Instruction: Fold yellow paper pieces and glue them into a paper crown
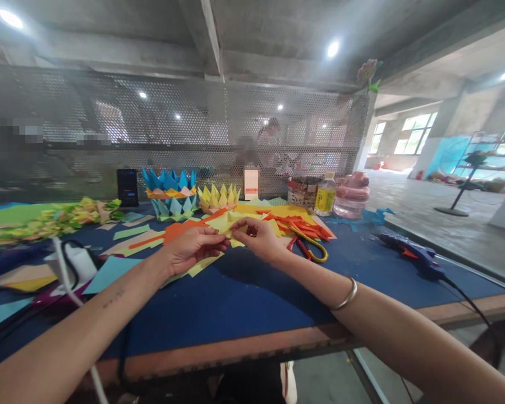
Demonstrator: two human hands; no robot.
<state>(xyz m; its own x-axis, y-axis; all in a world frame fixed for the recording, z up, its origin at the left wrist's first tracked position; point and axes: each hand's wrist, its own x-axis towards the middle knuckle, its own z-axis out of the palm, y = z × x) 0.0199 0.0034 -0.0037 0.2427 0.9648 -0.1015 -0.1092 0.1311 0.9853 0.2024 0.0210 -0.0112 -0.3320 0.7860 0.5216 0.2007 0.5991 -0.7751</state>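
Observation:
Between both hands is a piece of pale yellow paper (226, 220), raised a little over the blue table top. My left hand (197, 246) pinches its near left edge between thumb and fingers. From the other side, my right hand (258, 238) grips the paper with thumb and forefinger. Part of the paper is hidden behind the fingers, so its folds do not show clearly. Yellow and orange sheets lie under and behind it. Right of my right hand rest scissors (318, 251) with red and yellow handles, beside a heap of orange paper strips (297, 225).
Folded paper crowns (171, 193) in blue, orange and green stand behind, with a yellow one (219, 198) alongside. A basket (305, 192), a yellow-labelled bottle (325, 195) and a pink jug (352, 195) are at the back. A corded glue gun (412, 255) lies right; cables (69, 275) cross the left.

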